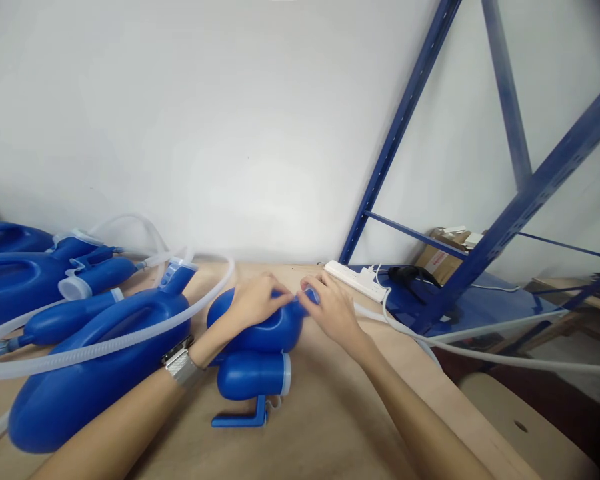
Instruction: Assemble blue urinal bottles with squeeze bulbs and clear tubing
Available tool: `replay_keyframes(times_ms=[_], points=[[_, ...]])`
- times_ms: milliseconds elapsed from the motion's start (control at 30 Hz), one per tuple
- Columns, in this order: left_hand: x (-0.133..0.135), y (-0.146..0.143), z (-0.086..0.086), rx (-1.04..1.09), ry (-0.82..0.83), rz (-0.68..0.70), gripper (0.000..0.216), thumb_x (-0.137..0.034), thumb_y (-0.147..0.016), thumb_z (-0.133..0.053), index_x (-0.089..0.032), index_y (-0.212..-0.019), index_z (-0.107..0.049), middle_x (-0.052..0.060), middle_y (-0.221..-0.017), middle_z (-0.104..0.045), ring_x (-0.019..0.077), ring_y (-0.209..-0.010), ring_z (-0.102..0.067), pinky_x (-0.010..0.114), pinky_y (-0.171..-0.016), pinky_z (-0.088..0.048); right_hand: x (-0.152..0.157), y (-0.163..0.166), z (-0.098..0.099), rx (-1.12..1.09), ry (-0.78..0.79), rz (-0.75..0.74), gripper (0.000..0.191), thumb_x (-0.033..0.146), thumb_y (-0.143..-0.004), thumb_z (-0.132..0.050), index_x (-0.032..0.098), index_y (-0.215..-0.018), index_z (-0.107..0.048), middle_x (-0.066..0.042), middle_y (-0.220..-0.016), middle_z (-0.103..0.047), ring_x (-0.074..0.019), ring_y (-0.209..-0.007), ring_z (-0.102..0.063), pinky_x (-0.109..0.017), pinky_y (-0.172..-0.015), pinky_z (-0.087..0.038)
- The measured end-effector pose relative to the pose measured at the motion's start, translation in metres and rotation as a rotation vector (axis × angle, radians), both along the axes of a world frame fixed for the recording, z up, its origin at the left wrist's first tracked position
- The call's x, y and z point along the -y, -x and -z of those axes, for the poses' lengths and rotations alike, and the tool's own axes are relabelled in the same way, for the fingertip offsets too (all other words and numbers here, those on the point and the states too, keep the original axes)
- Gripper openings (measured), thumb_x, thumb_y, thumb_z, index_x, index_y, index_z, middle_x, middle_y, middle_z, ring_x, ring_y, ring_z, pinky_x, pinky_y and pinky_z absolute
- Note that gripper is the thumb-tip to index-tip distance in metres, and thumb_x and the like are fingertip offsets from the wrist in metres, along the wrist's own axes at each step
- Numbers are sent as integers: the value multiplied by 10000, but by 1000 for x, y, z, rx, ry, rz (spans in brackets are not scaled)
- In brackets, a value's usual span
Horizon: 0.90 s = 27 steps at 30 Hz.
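Note:
A blue plastic jug (275, 335) lies on its side on the wooden table, its neck pointing right. My left hand (256, 299) rests over the jug, fingers closed at the base of the neck. From the other side, my right hand (334, 308) is closed around the neck end, where a bit of translucent plastic shows between the fingers. The fingers hide most of this joint. Nearer to me lies a smaller blue bottle (250, 375) with a pale lid (287, 373) and an L-shaped blue handle (240, 421).
At left lie several blue jugs (110, 340) and smaller bottles with a ribbed translucent hose (145, 337) looped over them. A white power strip (355, 280) sits at the table's back right. Beyond stand a blue metal rack (405, 113), a cardboard box (437, 257) and a stool (525, 420).

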<state>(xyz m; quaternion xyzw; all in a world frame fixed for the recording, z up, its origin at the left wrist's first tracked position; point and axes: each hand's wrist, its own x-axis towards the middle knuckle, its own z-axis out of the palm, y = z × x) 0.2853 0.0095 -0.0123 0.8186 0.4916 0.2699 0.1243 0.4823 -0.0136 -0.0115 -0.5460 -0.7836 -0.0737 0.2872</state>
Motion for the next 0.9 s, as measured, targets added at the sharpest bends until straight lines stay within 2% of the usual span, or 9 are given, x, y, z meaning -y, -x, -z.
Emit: replay_keyframes(times_ms=[267, 400, 600, 900], points=[[-1, -1, 1, 24, 21, -8, 340, -489, -970, -583, -283, -1002, -851, 65, -1032, -785, 252, -930, -713, 320, -768, -485, 2, 4, -1, 12, 10, 7, 103, 289, -994, -624, 249, -942, -702, -29, -950, -643, -213, -886, -628, -310, -698, -379], [-1, -2, -1, 44, 46, -6, 324, -461, -950, -600, -265, -971, -858, 57, -978, -802, 246, -911, -719, 299, -744, -489, 2, 4, -1, 8, 28, 14, 102, 283, -1000, -630, 247, -958, -716, -30, -969, -648, -217, -915, -636, -313, -718, -393], [-1, -3, -4, 61, 84, -11, 302, -445, -923, -622, -271, -977, -862, 40, -914, -815, 242, -900, -729, 281, -701, -487, 2, -4, -5, 16, 80, -118, 147, 322, -1016, -627, 266, -968, -754, -36, -1025, -658, -204, -940, -651, -305, -735, -422], [1, -3, -4, 61, 78, -22, 243, -392, -887, -661, -299, -991, -860, 28, -969, -824, 253, -958, -736, 292, -738, -496, 2, -3, -7, 20, 117, -115, 77, 235, -927, -695, 255, -978, -749, -40, -1052, -674, -218, -964, -650, -318, -793, -445]])
